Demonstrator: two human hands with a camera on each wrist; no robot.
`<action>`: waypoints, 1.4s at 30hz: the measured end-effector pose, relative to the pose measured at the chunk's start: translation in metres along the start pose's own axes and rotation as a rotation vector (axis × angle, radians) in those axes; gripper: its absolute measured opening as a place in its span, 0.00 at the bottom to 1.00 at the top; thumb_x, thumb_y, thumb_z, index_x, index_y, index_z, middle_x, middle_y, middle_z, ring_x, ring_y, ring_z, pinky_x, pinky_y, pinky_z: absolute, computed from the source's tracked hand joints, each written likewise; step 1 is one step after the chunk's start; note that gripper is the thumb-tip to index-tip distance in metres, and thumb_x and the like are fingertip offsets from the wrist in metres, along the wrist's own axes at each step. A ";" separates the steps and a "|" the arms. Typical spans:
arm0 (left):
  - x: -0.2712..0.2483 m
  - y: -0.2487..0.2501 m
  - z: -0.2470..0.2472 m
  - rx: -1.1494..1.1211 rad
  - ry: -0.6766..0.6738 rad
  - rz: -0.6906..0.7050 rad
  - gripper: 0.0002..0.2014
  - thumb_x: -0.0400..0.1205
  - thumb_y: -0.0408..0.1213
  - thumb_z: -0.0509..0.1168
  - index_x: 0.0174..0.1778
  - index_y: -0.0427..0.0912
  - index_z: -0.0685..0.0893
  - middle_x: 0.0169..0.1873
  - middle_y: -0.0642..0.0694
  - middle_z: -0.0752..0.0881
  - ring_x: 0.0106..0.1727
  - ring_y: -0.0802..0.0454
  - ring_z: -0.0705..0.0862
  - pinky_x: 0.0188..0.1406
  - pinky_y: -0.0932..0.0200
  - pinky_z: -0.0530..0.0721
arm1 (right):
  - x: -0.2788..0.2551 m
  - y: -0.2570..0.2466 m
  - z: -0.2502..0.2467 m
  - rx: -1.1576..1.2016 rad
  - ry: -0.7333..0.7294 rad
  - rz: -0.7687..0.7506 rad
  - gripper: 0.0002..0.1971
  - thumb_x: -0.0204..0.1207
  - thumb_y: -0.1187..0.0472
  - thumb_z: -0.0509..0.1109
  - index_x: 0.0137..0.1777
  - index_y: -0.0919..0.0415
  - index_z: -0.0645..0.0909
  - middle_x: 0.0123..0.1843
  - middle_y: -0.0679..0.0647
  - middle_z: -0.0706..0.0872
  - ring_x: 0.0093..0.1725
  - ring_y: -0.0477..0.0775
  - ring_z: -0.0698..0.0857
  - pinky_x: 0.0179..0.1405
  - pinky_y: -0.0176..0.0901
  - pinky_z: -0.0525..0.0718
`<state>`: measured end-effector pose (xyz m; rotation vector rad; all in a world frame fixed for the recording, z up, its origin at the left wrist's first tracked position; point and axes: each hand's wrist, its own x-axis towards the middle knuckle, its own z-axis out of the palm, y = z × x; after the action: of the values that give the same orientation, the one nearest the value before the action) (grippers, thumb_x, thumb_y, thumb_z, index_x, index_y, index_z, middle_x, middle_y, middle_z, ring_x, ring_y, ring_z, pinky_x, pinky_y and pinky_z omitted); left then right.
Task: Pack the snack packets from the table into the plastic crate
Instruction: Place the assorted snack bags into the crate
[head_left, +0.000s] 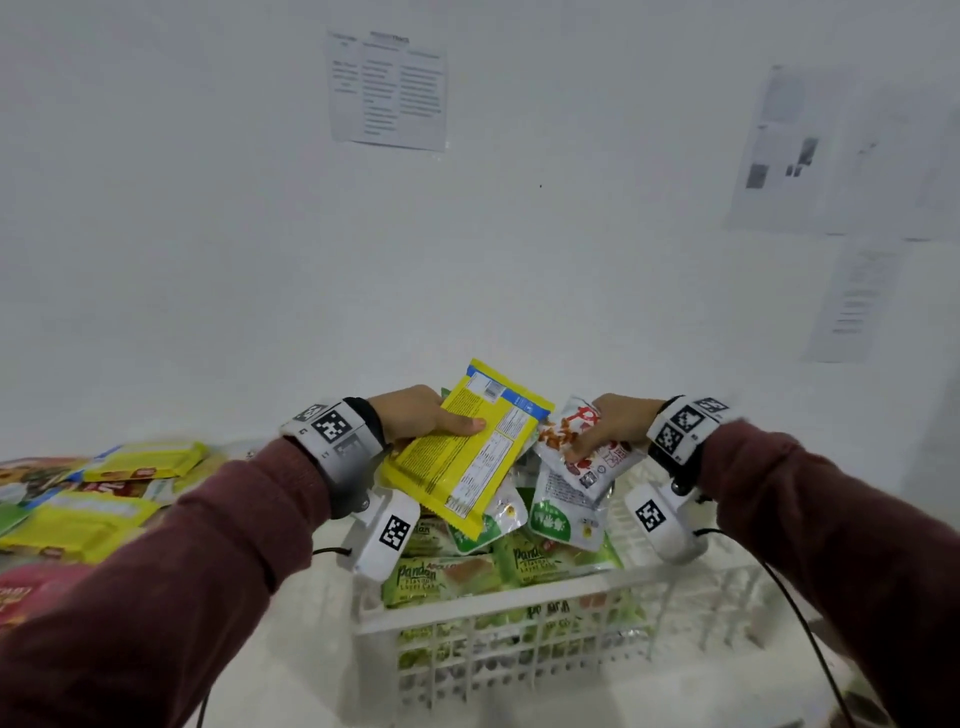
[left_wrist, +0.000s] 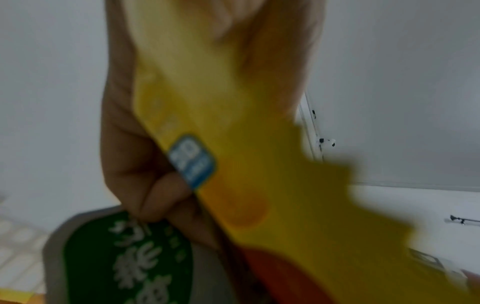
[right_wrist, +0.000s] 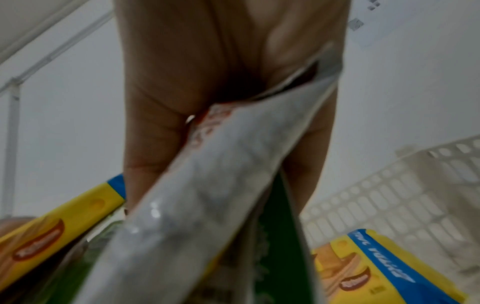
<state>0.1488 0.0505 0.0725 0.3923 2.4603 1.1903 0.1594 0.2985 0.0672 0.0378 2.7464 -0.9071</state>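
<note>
My left hand (head_left: 431, 418) grips a yellow snack packet (head_left: 467, 447) by its upper edge, thumb on its back, over the white plastic crate (head_left: 498, 618). The left wrist view shows the fingers (left_wrist: 155, 197) curled round the yellow packet (left_wrist: 246, 164), with a green-labelled pouch (left_wrist: 124, 259) below. My right hand (head_left: 608, 426) pinches a white and red packet (head_left: 582, 447) above the crate's right half. In the right wrist view that white packet (right_wrist: 207, 195) hangs from the fingers (right_wrist: 155, 144). Green pandan cake packets (head_left: 447, 571) and green-and-white pouches (head_left: 566, 514) lie in the crate.
More yellow packets (head_left: 104, 493) and a red packet (head_left: 31, 592) lie on the white table (head_left: 301, 639) at the left. A white wall with taped paper sheets (head_left: 387, 88) stands behind. Cables (head_left: 810, 634) trail from the right wrist camera.
</note>
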 end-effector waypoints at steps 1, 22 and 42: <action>0.006 -0.001 0.001 0.018 -0.014 -0.007 0.21 0.77 0.45 0.69 0.58 0.32 0.83 0.58 0.35 0.86 0.61 0.37 0.84 0.66 0.43 0.80 | 0.005 0.001 0.000 -0.013 -0.044 0.000 0.08 0.64 0.65 0.80 0.42 0.65 0.85 0.48 0.65 0.88 0.47 0.60 0.85 0.62 0.57 0.81; 0.050 0.014 0.032 0.854 -0.036 -0.272 0.36 0.77 0.55 0.66 0.78 0.44 0.64 0.75 0.41 0.67 0.73 0.43 0.71 0.69 0.55 0.71 | 0.067 0.018 0.015 -0.588 -0.415 -0.142 0.36 0.73 0.49 0.73 0.77 0.59 0.62 0.62 0.53 0.79 0.47 0.48 0.80 0.47 0.37 0.80; 0.047 0.018 0.079 0.805 -0.221 -0.342 0.38 0.74 0.51 0.71 0.78 0.51 0.61 0.77 0.47 0.64 0.76 0.47 0.66 0.69 0.53 0.68 | 0.072 0.019 0.043 -0.797 -0.358 -0.692 0.48 0.63 0.57 0.82 0.79 0.55 0.57 0.73 0.60 0.69 0.71 0.60 0.71 0.69 0.52 0.73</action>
<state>0.1438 0.1349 0.0321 0.2671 2.5613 -0.0144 0.1015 0.2841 0.0056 -1.1320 2.5609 0.1406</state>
